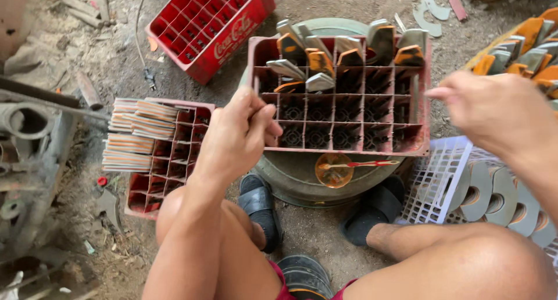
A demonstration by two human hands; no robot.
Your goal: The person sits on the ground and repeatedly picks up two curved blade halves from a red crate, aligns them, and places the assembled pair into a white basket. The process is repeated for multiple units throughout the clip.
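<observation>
The left hand [241, 131] is closed on a thin flat metal piece [256, 86], pinched upright at the front-left corner of the divided red crate [427, 102]. The right hand [485, 111] hovers just beyond the crate's right wall; its fingers are loosely curled and hold nothing that can be seen.

Risks, as judged from this position:
- The piece is narrow and gripped by its edge only. A slack pinch could let it drop into the wrong cell.
- The cut metal edges look sharp. A slip along the edge could nick bare fingers.
- The crate rests on a round green drum [296, 178], overhanging it. A downward push at a corner could tip it.

Materials and shapes: the crate is worn plastic with a square grid of cells. Its far rows hold grey blanks with orange faces [319, 61], curved and blade-like, leaning at angles. In front of the crate, an orange dish [332, 171] lies on the drum. Left of the crate, a second red crate [168, 178] carries stacked striped flat plates [139, 134]. Right of the crate, a white mesh basket [436, 178] holds grey hooked plates [494, 198]. The ground is bare dirt.
</observation>
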